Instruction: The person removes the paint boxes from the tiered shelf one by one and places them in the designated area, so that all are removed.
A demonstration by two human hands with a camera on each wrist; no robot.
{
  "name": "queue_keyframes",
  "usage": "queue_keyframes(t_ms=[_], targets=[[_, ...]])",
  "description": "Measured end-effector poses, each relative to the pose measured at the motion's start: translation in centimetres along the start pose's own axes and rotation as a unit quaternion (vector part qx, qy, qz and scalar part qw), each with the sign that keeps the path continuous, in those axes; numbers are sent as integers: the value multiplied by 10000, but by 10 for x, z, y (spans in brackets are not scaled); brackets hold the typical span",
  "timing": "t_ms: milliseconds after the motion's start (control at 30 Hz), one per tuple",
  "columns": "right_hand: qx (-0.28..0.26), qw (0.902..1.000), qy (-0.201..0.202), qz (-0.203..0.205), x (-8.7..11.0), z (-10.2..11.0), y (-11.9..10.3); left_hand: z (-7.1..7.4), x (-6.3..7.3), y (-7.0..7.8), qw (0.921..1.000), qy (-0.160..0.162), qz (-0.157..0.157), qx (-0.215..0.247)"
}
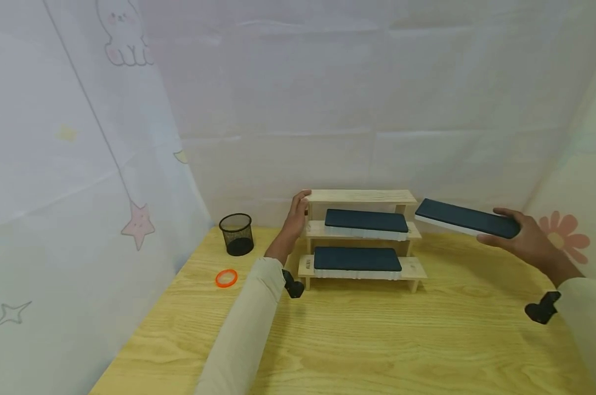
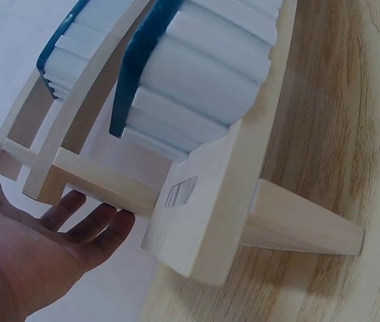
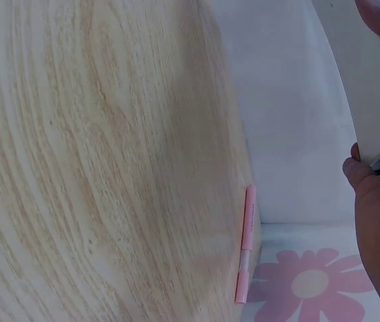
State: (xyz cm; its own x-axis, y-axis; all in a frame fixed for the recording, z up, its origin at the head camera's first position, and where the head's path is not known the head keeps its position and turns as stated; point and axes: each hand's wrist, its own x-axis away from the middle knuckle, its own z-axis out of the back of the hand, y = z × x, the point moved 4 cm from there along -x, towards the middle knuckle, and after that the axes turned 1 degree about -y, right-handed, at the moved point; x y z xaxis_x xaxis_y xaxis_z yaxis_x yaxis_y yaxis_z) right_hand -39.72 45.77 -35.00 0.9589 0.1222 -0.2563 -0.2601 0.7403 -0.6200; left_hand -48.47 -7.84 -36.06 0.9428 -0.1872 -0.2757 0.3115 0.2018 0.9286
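Observation:
My right hand (image 1: pixel 527 236) grips one end of a long white block with a dark blue top (image 1: pixel 465 216), held in the air right of a three-tier wooden rack (image 1: pixel 362 196). In the right wrist view its plain pale underside shows beside my thumb and fingers. My left hand (image 1: pixel 295 219) lies against the rack's left side, fingertips at the upper end; in the left wrist view several fingers rest along the side strut (image 2: pixel 106 184). A similar block (image 1: pixel 365 220) lies on the middle tier and another (image 1: pixel 357 259) on the lowest, both with ribbed white sides.
Left of the rack stands a black mesh pen cup (image 1: pixel 238 236), with an orange ring (image 1: pixel 226 278) on the table (image 1: pixel 357 340) before it. A pink pen (image 3: pixel 245 245) lies near the table's edge. Printed cloth (image 1: pixel 288 99) hangs behind and at the sides.

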Motion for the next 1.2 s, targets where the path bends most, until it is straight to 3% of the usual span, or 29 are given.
queue_keyframes(t_ms=[567, 1000, 1200], targets=[[679, 9972, -103, -296, 1, -15, 10, 2, 0, 0, 10000, 8, 47, 47], [117, 9997, -105, -211, 3, -29, 21, 2, -3, -1, 10000, -14, -9, 52], [146, 9999, 17, -46, 1, -33, 29, 1, -2, -1, 10000, 11, -1, -44]])
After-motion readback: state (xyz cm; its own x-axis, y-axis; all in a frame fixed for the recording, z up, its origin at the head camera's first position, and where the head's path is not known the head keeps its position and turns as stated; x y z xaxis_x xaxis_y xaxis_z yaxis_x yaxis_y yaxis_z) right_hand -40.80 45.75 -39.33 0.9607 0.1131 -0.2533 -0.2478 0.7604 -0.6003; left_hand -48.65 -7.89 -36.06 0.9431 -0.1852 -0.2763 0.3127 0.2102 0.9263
